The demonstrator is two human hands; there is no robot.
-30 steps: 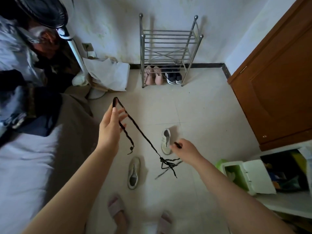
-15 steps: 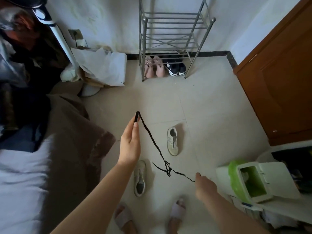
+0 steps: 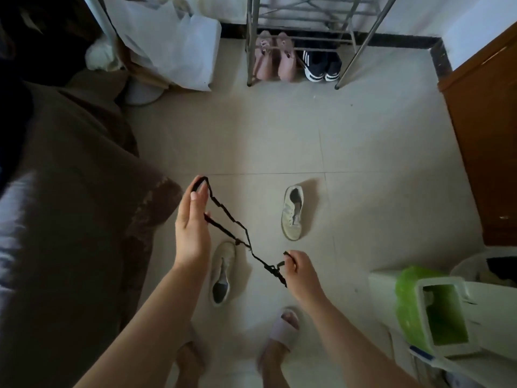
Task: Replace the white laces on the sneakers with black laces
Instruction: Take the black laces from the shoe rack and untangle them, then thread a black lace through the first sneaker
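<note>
A black lace (image 3: 229, 225) hangs stretched between my two hands above the tiled floor. My left hand (image 3: 193, 231) holds its looped upper end at the fingertips, fingers nearly straight. My right hand (image 3: 300, 271) pinches the lower, knotted end. Two white sneakers lie on the floor below: one (image 3: 293, 211) further away to the right, the other (image 3: 222, 273) nearer, partly under my left wrist. Whether the sneakers carry laces I cannot tell.
A metal shoe rack (image 3: 302, 43) with pink shoes (image 3: 275, 56) and dark striped shoes (image 3: 321, 65) stands at the far wall. A green and white bin (image 3: 428, 312) is at the right, a brown blanket (image 3: 70, 219) at the left. My slippered feet (image 3: 279, 331) stand below.
The view has tilted down. My right hand rose and took hold of the lace's lower knotted end. My left hand stays at the upper loop.
</note>
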